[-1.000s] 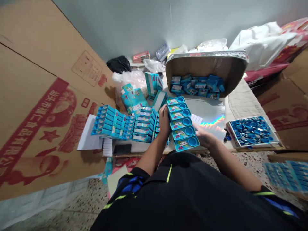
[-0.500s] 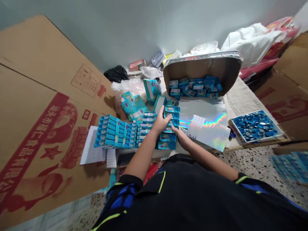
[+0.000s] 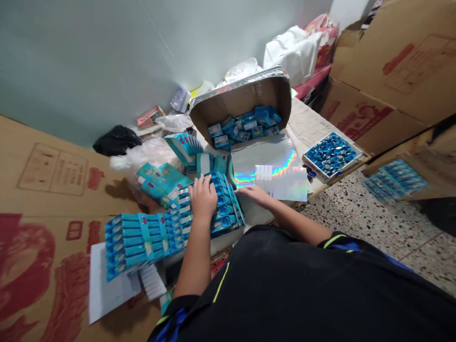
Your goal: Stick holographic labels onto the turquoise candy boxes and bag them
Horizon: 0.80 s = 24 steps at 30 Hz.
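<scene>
My left hand [image 3: 204, 197] lies across a row of small blue cartons [image 3: 223, 209] with round blue openings, its fingers stretched over their left part. My right hand [image 3: 254, 194] is at the right side of these cartons, with extended fingertips at their upright right flaps [image 3: 233, 199]. Whether the fingertips touch the flaps is hard to tell. Further left, a long row of similar cartons [image 3: 135, 237] continues the line. Behind my left hand lie flat printed carton sheets [image 3: 160, 183] and a fanned stack of folded cartons [image 3: 185, 149].
An open cardboard box [image 3: 242, 99] on its side holds blue packets [image 3: 245, 128]. Before it lies a shiny silver sheet [image 3: 278, 175] with white labels [image 3: 263, 172]. A shallow tray [image 3: 333, 154] of blue round pieces is at the right. Large cardboard boxes [image 3: 46, 199] flank the table.
The view has turned to the right and tilted. My left hand has shifted to the cartons' left part; my right hand has come off their faces to their right side.
</scene>
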Motion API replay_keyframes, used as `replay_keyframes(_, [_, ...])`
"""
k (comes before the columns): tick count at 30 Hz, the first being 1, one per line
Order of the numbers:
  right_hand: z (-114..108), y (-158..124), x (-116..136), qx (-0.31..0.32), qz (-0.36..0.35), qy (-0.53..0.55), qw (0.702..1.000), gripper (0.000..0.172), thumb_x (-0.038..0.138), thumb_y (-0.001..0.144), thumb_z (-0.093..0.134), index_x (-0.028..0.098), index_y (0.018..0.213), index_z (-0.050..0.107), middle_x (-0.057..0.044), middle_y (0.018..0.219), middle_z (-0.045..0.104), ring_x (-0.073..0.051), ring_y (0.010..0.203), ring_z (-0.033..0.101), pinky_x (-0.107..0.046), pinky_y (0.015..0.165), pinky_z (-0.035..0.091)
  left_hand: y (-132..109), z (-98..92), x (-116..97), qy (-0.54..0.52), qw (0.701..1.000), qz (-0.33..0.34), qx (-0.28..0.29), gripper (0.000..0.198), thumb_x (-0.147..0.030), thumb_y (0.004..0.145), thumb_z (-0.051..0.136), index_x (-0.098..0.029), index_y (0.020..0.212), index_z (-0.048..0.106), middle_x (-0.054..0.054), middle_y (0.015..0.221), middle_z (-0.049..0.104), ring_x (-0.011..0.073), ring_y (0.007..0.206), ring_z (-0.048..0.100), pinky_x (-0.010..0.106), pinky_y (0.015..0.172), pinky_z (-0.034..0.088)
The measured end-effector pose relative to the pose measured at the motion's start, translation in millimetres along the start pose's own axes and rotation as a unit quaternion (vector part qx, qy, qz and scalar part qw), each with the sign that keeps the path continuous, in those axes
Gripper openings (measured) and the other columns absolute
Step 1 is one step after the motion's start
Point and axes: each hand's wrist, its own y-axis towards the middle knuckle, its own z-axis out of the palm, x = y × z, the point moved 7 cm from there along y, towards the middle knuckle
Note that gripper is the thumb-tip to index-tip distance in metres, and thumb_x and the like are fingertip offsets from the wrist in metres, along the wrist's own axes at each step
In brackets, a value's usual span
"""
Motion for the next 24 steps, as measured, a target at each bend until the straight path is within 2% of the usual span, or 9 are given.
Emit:
replay_keyframes(2, [-67, -3, -20, -0.064, 0.023, -0.088, 0.994, 0.040, 0.044, 0.097, 0.050, 0.019, 0.111, 0.077, -0.012, 0.112, 0.075, -0.033, 0.115, 0.064, -0.050, 0.106, 0.047, -2, -3.9, -2, 0.020, 1.000, 0.006, -0.011, 0.049, -0.019, 0.098, 0.043, -0.013, 0.142, 0.065, 0.020, 0.158, 0.050, 0.0422, 0.152, 0.039, 0.068, 0.126, 0.025])
replay_keyframes(4, [-129, -6, -37, -0.127, 0.039, -0.173, 0.976, 0.040, 0.031, 0.095, 0.047, 0.014, 0.120, 0.074, -0.019, 0.129, 0.069, -0.036, 0.128, 0.056, -0.055, 0.114, 0.037, -6, -8.1, -6, 0.020, 0.999, 0.021, -0.020, 0.053, -0.010, 0.092, 0.044, -0.013, 0.140, 0.066, 0.021, 0.159, 0.049, 0.0420, 0.153, 0.038, 0.067, 0.126, 0.027])
replay_keyframes(7, [-181, 3, -52, -0.144, 0.037, -0.268, 0.952, 0.045, 0.024, 0.094, 0.048, 0.011, 0.132, 0.068, -0.022, 0.140, 0.063, -0.037, 0.133, 0.050, -0.057, 0.116, 0.030, -20, -18.0, -22, -0.021, 0.996, 0.067, -0.050, 0.053, -0.006, 0.090, 0.045, -0.017, 0.136, 0.069, 0.018, 0.156, 0.052, 0.0387, 0.152, 0.040, 0.064, 0.126, 0.031])
replay_keyframes(9, [-185, 19, -56, -0.113, 0.023, -0.313, 0.943, 0.046, 0.024, 0.094, 0.049, 0.014, 0.136, 0.066, -0.020, 0.136, 0.065, -0.035, 0.129, 0.052, -0.052, 0.112, 0.033, -35, -27.0, -38, -0.062, 0.989, 0.105, -0.082, 0.047, -0.008, 0.094, 0.043, -0.019, 0.130, 0.072, 0.016, 0.151, 0.057, 0.0355, 0.151, 0.044, 0.063, 0.126, 0.032])
replay_keyframes(12, [-169, 38, -61, -0.064, 0.001, -0.365, 0.929, 0.039, 0.027, 0.094, 0.053, 0.018, 0.128, 0.071, -0.017, 0.128, 0.067, -0.033, 0.121, 0.053, -0.048, 0.104, 0.037, -64, -38.5, -63, -0.131, 0.971, 0.156, -0.129, 0.039, -0.010, 0.099, 0.044, -0.020, 0.122, 0.073, 0.013, 0.138, 0.066, 0.0305, 0.145, 0.052, 0.059, 0.124, 0.038])
replay_keyframes(14, [-157, 43, -64, -0.047, -0.013, -0.391, 0.919, 0.033, 0.030, 0.094, 0.056, 0.020, 0.120, 0.074, -0.017, 0.127, 0.065, -0.034, 0.121, 0.050, -0.048, 0.102, 0.035, -81, -38.1, -78, -0.171, 0.960, 0.168, -0.145, 0.035, -0.010, 0.100, 0.047, -0.021, 0.121, 0.072, 0.012, 0.129, 0.070, 0.0273, 0.138, 0.058, 0.054, 0.119, 0.046])
replay_keyframes(16, [-149, 40, -70, -0.040, -0.023, -0.407, 0.912, 0.029, 0.031, 0.095, 0.056, 0.021, 0.116, 0.074, -0.016, 0.129, 0.063, -0.034, 0.122, 0.047, -0.049, 0.101, 0.033, -91, -26.4, -95, -0.202, 0.955, 0.170, -0.135, 0.032, -0.009, 0.099, 0.051, -0.022, 0.121, 0.071, 0.009, 0.122, 0.072, 0.0251, 0.131, 0.063, 0.050, 0.113, 0.052])
replay_keyframes(20, [-149, 29, -84, -0.037, -0.023, -0.418, 0.907, 0.034, 0.034, 0.100, 0.049, 0.021, 0.124, 0.070, -0.017, 0.130, 0.061, -0.034, 0.125, 0.043, -0.050, 0.104, 0.030, -84, 34.5, -135, -0.238, 0.957, 0.162, -0.023, 0.029, -0.016, 0.100, 0.052, -0.026, 0.119, 0.072, 0.008, 0.121, 0.073, 0.0242, 0.126, 0.065, 0.047, 0.110, 0.055])
replay_keyframes(24, [-154, 33, -92, -0.038, -0.031, -0.405, 0.913, 0.031, 0.033, 0.100, 0.051, 0.020, 0.120, 0.070, -0.017, 0.128, 0.061, -0.034, 0.124, 0.044, -0.052, 0.107, 0.028, -49, 110.6, -167, -0.232, 0.959, 0.140, 0.088, 0.034, -0.020, 0.099, 0.048, -0.023, 0.125, 0.069, 0.010, 0.125, 0.072, 0.0258, 0.125, 0.064, 0.049, 0.113, 0.051])
